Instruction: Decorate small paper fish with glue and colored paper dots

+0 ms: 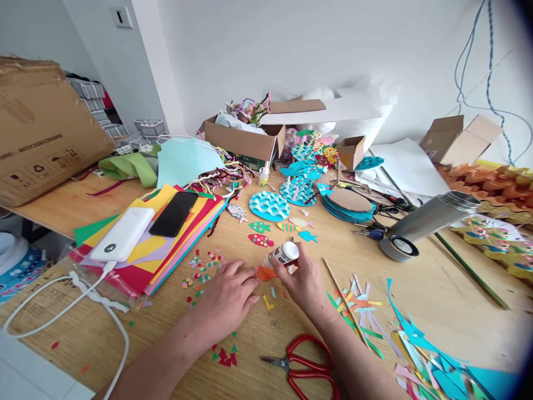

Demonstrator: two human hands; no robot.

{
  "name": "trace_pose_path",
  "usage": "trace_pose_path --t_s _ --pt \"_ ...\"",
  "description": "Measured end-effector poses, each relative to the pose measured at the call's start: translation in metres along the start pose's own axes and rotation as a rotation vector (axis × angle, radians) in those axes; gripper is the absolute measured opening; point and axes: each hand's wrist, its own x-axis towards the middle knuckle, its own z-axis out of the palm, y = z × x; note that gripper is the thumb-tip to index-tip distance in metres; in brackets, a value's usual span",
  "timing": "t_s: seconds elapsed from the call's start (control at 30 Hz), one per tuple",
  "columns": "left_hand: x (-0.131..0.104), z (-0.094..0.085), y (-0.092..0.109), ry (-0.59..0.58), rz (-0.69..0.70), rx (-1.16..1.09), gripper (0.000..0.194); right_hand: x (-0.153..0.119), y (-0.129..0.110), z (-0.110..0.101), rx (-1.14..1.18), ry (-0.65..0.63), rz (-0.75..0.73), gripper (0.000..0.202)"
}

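Observation:
An orange paper fish (265, 273) lies on the wooden table between my hands. Fingertips of my left hand (228, 294) touch its left end, with the palm down and nothing seen in the grasp. My right hand (306, 280) is closed round a white glue bottle (287, 253), tilted with its narrow end down at the fish. Just beyond lie a red dotted fish (261, 240), a green fish (259, 226), a striped fish (288, 227) and a blue fish (307, 236). Small yellow (267, 302) and blue paper strips are near my fingers.
Red-handled scissors (289, 364) lie between my forearms. Paper scraps (445, 366) and a wooden stick (345, 303) are on the right, below a steel flask (433, 216). Coloured sheets (166, 250) carry a phone (174, 214) and a white power bank (122, 234) on the left.

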Motion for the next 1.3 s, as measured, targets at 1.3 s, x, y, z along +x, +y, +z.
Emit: trace_pose_path --t_s 1.3 --pt "0.000 0.000 -0.001 -0.020 -0.010 -0.017 0.027 0.003 0.002 -0.011 -0.093 0.022 0.050 0.018"
